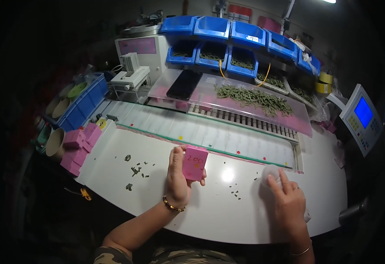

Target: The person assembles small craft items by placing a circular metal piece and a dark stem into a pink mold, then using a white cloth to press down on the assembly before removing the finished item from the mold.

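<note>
Pink, with reddish handwritten marks on its face, a block [195, 165] stands nearly upright in the left hand [178, 178], which grips it from the left side and behind, fingertips showing past its right edge. A beaded bracelet [173, 205] circles that wrist. Well to the right of the left hand, the right hand [289, 200] reaches forward, fingers extended at a round whitish thing [270, 173]; it is blurred there, and I cannot tell whether they pinch it or merely rest on it.

Dark green crumbs [135, 170] lie to the left of the left hand, and a few more between the two hands, all on the white tabletop [219, 224]. Just beyond the left hand runs a pale strip [166, 127] dotted with coloured spots. Farther beyond both hands, a translucent panel [300, 122] bears a heap of green strands [256, 100] and a black phone [184, 84], with blue bins [212, 27] behind. More pink blocks [75, 149] sit far left of the left hand.
</note>
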`<state>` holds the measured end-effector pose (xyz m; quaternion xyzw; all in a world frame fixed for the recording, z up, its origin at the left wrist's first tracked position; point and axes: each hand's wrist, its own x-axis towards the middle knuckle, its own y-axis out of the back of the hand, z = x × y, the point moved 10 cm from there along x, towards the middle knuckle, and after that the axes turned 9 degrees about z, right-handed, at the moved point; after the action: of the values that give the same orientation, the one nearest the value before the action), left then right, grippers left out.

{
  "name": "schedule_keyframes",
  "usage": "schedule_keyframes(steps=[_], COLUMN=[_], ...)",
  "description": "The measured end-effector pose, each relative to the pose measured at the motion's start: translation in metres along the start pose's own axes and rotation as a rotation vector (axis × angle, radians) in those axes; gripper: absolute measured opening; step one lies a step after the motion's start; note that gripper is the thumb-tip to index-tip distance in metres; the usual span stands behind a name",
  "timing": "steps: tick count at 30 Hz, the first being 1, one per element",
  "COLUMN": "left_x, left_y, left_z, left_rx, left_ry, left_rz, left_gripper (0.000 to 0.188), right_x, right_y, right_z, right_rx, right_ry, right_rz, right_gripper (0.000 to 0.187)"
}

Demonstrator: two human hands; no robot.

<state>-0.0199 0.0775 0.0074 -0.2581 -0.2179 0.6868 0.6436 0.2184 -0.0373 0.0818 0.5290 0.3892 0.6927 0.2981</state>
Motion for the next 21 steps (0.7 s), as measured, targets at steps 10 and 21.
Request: schedule_keyframes(steps=[10,21], left_x=[-0.023,-0.051], left_y=[-0.035,-0.051], left_z=[-0.016,-0.018], left_rx=[0.053,0.068], left_ry=[0.047,0.014], left_rz=[-0.07,-0.404], left_gripper=[0.029,0.034], right_x=[0.027,0.061], right_y=[0.002,-0.029], right_z=[-0.004,-0.044], right_rx=[0.249,1.385], right_ry=[-0.046,-0.282], right_rz=[0.018,0.084], right_gripper=[0.051,0.028])
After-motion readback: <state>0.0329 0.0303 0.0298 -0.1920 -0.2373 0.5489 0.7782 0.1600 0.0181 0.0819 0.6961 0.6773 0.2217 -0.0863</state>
